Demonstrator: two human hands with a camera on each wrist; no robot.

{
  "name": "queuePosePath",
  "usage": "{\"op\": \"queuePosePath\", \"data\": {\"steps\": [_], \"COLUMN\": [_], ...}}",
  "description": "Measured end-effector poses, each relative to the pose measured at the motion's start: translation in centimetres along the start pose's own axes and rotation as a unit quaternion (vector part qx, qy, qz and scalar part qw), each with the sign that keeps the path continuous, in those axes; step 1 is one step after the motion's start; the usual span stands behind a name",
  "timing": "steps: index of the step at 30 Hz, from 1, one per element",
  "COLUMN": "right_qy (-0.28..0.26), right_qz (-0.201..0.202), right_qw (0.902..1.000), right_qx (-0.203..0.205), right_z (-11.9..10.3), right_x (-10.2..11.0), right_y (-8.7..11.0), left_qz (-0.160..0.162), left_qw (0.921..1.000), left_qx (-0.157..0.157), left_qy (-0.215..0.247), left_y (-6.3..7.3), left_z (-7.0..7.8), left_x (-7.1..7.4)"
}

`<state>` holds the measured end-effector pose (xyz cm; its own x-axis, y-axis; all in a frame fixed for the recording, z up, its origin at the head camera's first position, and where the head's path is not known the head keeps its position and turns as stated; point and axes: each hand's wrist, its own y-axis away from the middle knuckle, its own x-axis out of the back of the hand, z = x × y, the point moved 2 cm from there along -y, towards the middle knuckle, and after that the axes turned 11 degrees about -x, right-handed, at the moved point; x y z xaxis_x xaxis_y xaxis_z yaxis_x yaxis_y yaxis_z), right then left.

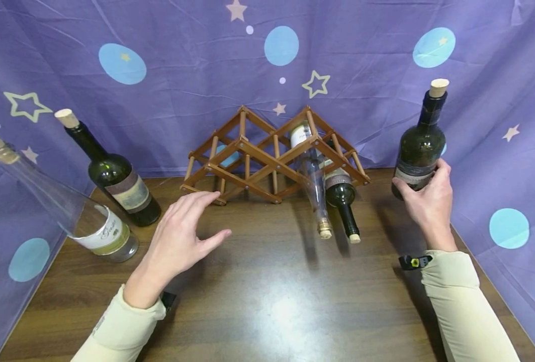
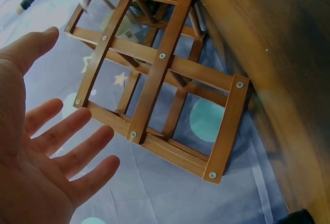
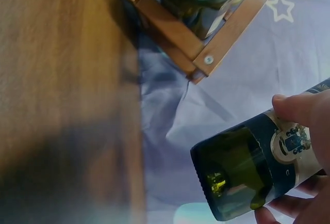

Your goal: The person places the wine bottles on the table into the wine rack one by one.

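My right hand (image 1: 430,201) grips a dark green wine bottle (image 1: 419,143) round its lower body, at the right of the wooden rack. The bottle is corked and nearly upright; its base and dark label show in the right wrist view, with the thumb (image 3: 296,108) across the label. My left hand (image 1: 181,234) hovers with fingers spread, holding nothing, near the left end of the folding wine rack (image 1: 245,146). In the rack's right part lie a clear bottle (image 1: 315,186) and a dark bottle (image 1: 341,193), necks sloping toward me.
At the left stand a clear corked bottle (image 1: 64,201) and a dark corked bottle (image 1: 118,176), both close to the left forearm. A purple patterned cloth (image 1: 172,75) hangs behind and beside the brown wooden table (image 1: 258,276).
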<state>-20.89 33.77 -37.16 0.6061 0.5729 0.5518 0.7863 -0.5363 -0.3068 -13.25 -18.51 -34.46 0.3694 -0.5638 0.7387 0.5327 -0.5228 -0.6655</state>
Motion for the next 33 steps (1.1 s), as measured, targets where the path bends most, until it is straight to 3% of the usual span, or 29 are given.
{"op": "queuePosePath", "data": {"steps": [6,14,24,33], "right_qy": [0.007,0.015,0.044,0.057], "right_qz": [0.023,0.066,0.094,0.096], "right_qw": [0.9973,0.984,0.962,0.9448], "right_qx": [0.07,0.165,0.252,0.308], "right_z": [-1.3,-2.8,-5.2,-7.1], "right_x": [0.5,0.9,1.2,1.0], "right_y": [0.5,1.3,2.9,4.2], "left_qz": [0.011,0.017,0.029,0.056], "left_qw": [0.9999,0.9998,0.9994,0.9984], "left_qx": [0.004,0.012,0.014,0.0], "left_qy": [-0.001,-0.003,-0.008,-0.003], "left_y": [-0.4,-0.9,-1.6,-2.4], "left_z": [0.2,0.5,0.9,1.4], "left_x": [0.3,0.8,1.3,1.4]}}
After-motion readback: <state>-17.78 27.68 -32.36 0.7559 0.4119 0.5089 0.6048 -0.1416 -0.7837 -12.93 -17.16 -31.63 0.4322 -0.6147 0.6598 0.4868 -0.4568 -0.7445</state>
